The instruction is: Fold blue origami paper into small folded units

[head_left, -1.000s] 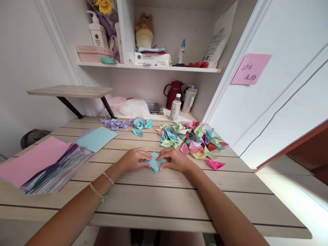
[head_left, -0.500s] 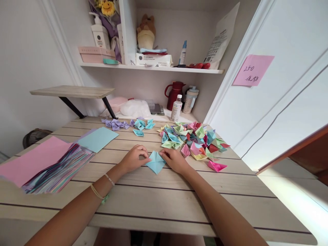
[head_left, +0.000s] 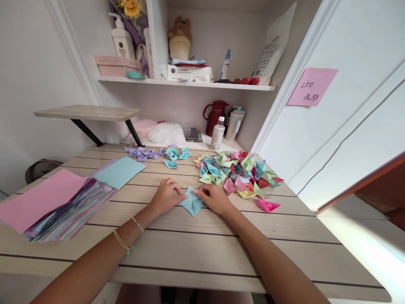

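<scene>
A light-blue folded paper [head_left: 193, 204], diamond-shaped with creases, lies on the slatted wooden table between my hands. My left hand [head_left: 166, 195] pinches its left corner between thumb and finger, the other fingers curled. On the opposite side my right hand [head_left: 216, 198] has thumb and fingertips closed on the upper right edge. Just beyond the right hand spreads a heap of folded paper boats [head_left: 242, 173] in many colours. A magenta paper boat [head_left: 268, 205] sits apart at its near right side.
At the left lie a fanned stack of coloured paper [head_left: 76, 211] and a light-blue sheet [head_left: 122, 172]. Purple folded papers [head_left: 144, 153] and light-blue paper boats [head_left: 171, 154] line the table's back. Behind stand a plastic bottle [head_left: 217, 134], a red jug [head_left: 215, 117] and a small raised shelf [head_left: 88, 112].
My right thumb and fingertips have shifted slightly left over the paper, whose upper edge is now folded a little further inward. The left hand has barely moved.
</scene>
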### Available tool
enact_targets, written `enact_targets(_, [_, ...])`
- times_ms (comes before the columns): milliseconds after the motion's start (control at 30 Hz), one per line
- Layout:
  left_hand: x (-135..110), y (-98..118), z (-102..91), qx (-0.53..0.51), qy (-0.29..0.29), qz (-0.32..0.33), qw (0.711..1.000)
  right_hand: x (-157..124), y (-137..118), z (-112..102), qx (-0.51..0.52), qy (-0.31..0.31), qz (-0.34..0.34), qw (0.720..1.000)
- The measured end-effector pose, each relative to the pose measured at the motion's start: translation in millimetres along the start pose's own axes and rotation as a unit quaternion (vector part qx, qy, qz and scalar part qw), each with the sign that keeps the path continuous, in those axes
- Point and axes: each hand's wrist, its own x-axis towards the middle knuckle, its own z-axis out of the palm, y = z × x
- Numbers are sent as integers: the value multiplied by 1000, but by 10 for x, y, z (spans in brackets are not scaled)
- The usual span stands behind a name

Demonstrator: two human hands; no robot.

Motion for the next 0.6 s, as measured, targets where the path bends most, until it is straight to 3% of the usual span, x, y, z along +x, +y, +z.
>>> enact_targets(67, [-6, 17, -15, -11, -12, 19, 1000, 13, 14, 61, -22, 54, 18, 998])
enact_targets(133, [-7, 40, -35, -29, -35, 44, 998, 19, 39, 68, -15, 50, 9, 999])
enact_targets(367, [-4, 124, -128, -90, -141, 135, 977, -12, 90, -179, 62, -126, -79, 987])
enact_targets(467, [-14, 124, -133, -83, -132, 132, 979, -31, 47, -183, 40, -126, -64, 989])
enact_targets(600, [-32, 99, -79, -61, -76, 69, 993, -42, -48, -68, -38, -63, -10, 997])
